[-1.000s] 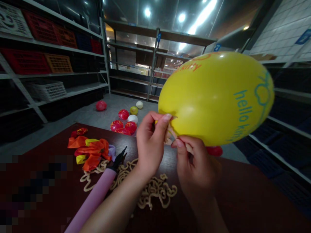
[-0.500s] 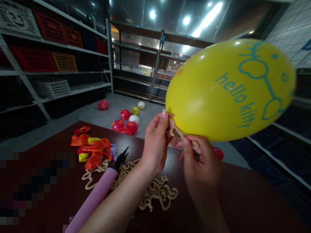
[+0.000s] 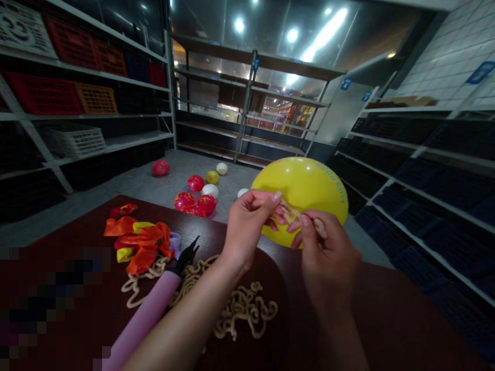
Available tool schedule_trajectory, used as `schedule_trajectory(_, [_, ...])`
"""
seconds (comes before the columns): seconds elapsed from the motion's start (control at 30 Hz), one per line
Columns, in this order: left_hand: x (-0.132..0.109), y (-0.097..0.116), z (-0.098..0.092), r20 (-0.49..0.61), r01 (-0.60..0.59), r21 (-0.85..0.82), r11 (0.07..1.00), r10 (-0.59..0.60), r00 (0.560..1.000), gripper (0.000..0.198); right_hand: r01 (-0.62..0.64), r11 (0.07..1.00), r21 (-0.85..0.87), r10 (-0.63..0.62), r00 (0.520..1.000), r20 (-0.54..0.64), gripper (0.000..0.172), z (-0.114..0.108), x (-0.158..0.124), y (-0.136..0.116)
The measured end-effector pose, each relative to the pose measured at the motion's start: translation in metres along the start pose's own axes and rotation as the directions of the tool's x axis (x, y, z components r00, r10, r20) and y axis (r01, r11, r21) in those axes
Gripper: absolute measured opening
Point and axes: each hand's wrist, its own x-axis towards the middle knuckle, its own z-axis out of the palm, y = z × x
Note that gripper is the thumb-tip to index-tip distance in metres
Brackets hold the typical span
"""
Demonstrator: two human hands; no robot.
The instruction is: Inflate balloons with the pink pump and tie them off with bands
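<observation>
An inflated yellow balloon (image 3: pixel 305 180) with teal "hello kitty" lettering floats just behind my hands over the table's far edge. My left hand (image 3: pixel 249 221) is closed, thumb and fingertips pinching a beige cord (image 3: pixel 290 210) close to the balloon. The same cord runs across to my right hand (image 3: pixel 328 242), which is closed on it, with a bit bulging past the fingers. My fingers hide the balloon's neck, so I cannot tell how the cord sits on it. Below my forearms lies a tangled heap of beige cord (image 3: pixel 245 309).
On the dark table (image 3: pixel 386 309) lie orange, yellow and red deflated balloons (image 3: pixel 145 239) and a pink hand pump (image 3: pixel 150 314) with a black nozzle. Several inflated balloons (image 3: pixel 195 183) rest on the floor. Shelves with crates (image 3: pixel 42 93) line the left; dark crates (image 3: pixel 402 234) fill the right.
The yellow balloon has swung down and left, from tilting up to the right to sitting behind my hands. Both hands still grip the cord and stay close together.
</observation>
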Motion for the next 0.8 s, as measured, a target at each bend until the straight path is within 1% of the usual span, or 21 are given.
schedule_trajectory(0.17, [0.006, 0.005, -0.006, -0.073, -0.022, -0.055, 0.998, 0.018, 0.997, 0.032, 0.008, 0.998, 0.06, -0.013, 0.995, 0.098, 0.02, 0.001, 0.002, -0.004])
schedule_trajectory(0.27, [0.007, 0.008, -0.008, -0.102, -0.027, -0.098, 0.995, 0.017, 0.995, 0.031, -0.023, 0.994, 0.111, 0.008, 0.991, 0.132, 0.021, 0.004, 0.001, -0.005])
schedule_trajectory(0.47, [0.008, 0.016, -0.01, -0.134, -0.009, -0.136, 0.991, -0.01, 0.991, 0.031, -0.083, 0.979, 0.184, 0.051, 0.984, 0.172, 0.023, 0.007, -0.001, -0.006])
schedule_trajectory(0.63, [0.01, 0.013, -0.012, -0.145, -0.008, -0.176, 0.984, -0.018, 0.989, 0.031, -0.107, 0.969, 0.221, 0.067, 0.981, 0.181, 0.025, 0.008, -0.001, -0.008])
schedule_trajectory(0.7, [0.01, 0.012, -0.011, -0.138, -0.045, -0.153, 0.987, 0.024, 0.99, 0.029, -0.107, 0.967, 0.23, 0.064, 0.98, 0.187, 0.025, 0.007, 0.0, -0.008])
schedule_trajectory(0.8, [0.003, 0.014, -0.007, -0.12, -0.164, -0.036, 0.986, 0.159, 0.98, 0.027, -0.112, 0.963, 0.243, 0.065, 0.979, 0.194, 0.023, 0.003, 0.002, -0.006])
